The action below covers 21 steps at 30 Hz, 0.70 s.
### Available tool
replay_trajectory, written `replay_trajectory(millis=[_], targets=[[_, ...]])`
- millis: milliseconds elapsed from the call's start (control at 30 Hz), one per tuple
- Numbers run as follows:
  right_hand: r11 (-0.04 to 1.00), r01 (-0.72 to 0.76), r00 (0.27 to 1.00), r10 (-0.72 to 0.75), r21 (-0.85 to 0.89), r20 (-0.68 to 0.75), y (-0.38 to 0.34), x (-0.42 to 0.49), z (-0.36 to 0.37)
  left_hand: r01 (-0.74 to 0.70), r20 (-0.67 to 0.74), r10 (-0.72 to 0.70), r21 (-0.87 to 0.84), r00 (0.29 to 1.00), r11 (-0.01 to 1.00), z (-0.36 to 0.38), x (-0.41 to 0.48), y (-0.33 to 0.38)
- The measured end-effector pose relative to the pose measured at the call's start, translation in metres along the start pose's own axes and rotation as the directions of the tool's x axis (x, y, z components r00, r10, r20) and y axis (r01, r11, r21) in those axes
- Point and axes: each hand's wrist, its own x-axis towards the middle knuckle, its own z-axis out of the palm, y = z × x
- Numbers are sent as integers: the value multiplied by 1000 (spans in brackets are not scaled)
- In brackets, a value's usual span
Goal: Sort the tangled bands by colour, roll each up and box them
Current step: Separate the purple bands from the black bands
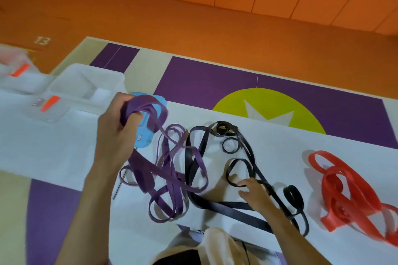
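Observation:
My left hand point(116, 127) is raised above the white sheet and grips a bunch of purple bands point(172, 180), whose loops trail down into a tangle on the sheet. Behind that hand lies a light blue object point(143, 133), partly hidden. To the right of the purple tangle sprawl the black bands point(215, 204). My right hand point(256, 193) rests on them, its fingers touching a black loop. A heap of red bands point(349, 193) lies apart at the far right.
Two clear plastic boxes point(86, 84) with orange labels stand at the left, on and beyond the white sheet point(43, 146). The sheet lies on a purple, beige and green floor mat point(215, 84). A thin metal rod point(117, 189) lies beside the purple tangle.

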Motion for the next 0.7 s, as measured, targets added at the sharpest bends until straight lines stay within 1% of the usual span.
replay_trajectory(millis=[67, 133, 233, 300, 367, 433, 533, 600, 700], targets=[[1000, 9, 1000, -9, 11, 4, 4, -3, 4, -33, -94, 33, -2, 995, 999, -8, 0, -2], [1000, 8, 1000, -8, 8, 25, 8, -6, 7, -50, -147, 49, 1, 988, 999, -13, 0, -3], [1000, -1, 998, 1, -4, 60, 12, -8, 11, -47, -161, 59, 77, 985, 996, -16, -3, 1], [1000, 3, 998, -3, 1, 56, 13, -8, 12, -63, -151, 87, 156, 985, 986, -18, -3, 7], [1000, -3, 999, 2, 12, 53, 12, -8, 12, -75, -133, 101, 192, 986, 979, -20, -1, 9], [1000, -11, 998, 10, 13, 57, 10, -9, 12, -63, -82, 80, 192, 993, 979, -16, 2, 2], [1000, -11, 999, 12, -18, 51, 5, -11, 13, 15, 64, -30, 229, 997, 973, 10, 5, -35], [999, -11, 999, 12, -45, 41, 2, -12, 17, 82, 184, -141, 294, 973, 952, 38, 3, -77], [997, 1, 999, 2, -73, 39, -2, -16, 18, 157, 327, -289, 375, 900, 913, 77, -10, -141]])
